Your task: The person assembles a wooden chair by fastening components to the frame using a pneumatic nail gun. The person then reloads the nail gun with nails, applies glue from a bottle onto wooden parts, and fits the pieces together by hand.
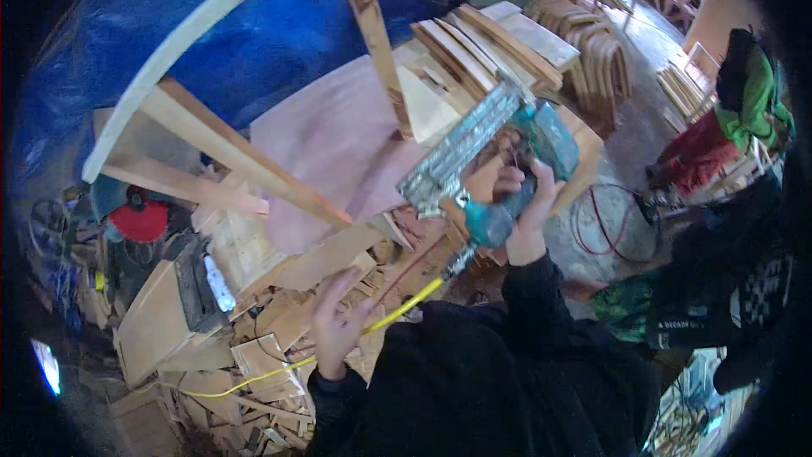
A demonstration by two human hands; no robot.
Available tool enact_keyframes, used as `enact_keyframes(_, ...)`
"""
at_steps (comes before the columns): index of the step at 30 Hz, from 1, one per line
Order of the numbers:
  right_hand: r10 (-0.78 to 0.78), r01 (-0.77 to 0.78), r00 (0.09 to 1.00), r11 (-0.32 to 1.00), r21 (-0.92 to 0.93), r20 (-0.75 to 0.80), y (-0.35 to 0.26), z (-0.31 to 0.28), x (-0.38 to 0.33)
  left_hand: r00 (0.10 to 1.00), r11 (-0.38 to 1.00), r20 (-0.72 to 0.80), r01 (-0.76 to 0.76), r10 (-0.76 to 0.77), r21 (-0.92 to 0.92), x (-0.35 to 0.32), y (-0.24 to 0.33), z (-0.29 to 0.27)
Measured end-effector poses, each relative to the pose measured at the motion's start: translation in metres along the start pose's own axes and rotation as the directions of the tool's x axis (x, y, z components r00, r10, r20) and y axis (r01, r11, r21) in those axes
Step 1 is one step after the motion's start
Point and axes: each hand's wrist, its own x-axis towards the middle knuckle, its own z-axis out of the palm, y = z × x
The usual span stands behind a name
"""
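My right hand [526, 203] grips the handle of a teal pneumatic nail gun [491, 156], raised in the middle of the view. Its long silver magazine [452, 152] points up and left over a pinkish plywood sheet [330, 144]. A yellow air hose [397, 309] runs from the gun's base down to the left. My left hand [337, 322] hangs lower, fingers loosely apart, holding nothing, just above a heap of wood offcuts [254, 364]. Both sleeves are black.
Slanted timber bars [237, 152] and a curved pale strip [186, 38] cross a blue tarp [254, 25]. Stacked boards [491, 42] and bent wooden parts [600, 59] lie beyond. A red cable [605, 220] coils on the floor. A person [736, 118] sits at the right.
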Motion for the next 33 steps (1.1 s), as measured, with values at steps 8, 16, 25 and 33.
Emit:
enact_keyframes(8, -0.022, -0.014, 0.996, 0.925, -0.38, -0.09, 0.017, 0.012, -0.041, 0.855, 0.768, 0.144, -0.512, 0.498, 0.383, 0.062, 0.033, 0.051)
enact_keyframes(16, -0.001, 0.0, 1.0, 0.973, -0.231, -0.003, 0.007, -0.002, -0.049, 0.808, 0.748, 0.169, -0.588, 0.565, 0.308, 0.061, 0.022, 0.062)
enact_keyframes(25, -0.093, 0.065, 0.993, 0.951, -0.302, -0.078, 0.005, -0.005, -0.059, 0.841, 0.843, -0.211, -0.411, 0.498, 0.347, 0.03, 0.011, 0.076)
enact_keyframes(33, 0.007, -0.042, 0.991, 0.965, -0.26, -0.134, -0.006, -0.014, -0.044, 0.871, 0.881, -0.287, -0.277, 0.399, 0.384, -0.033, -0.025, 0.046)
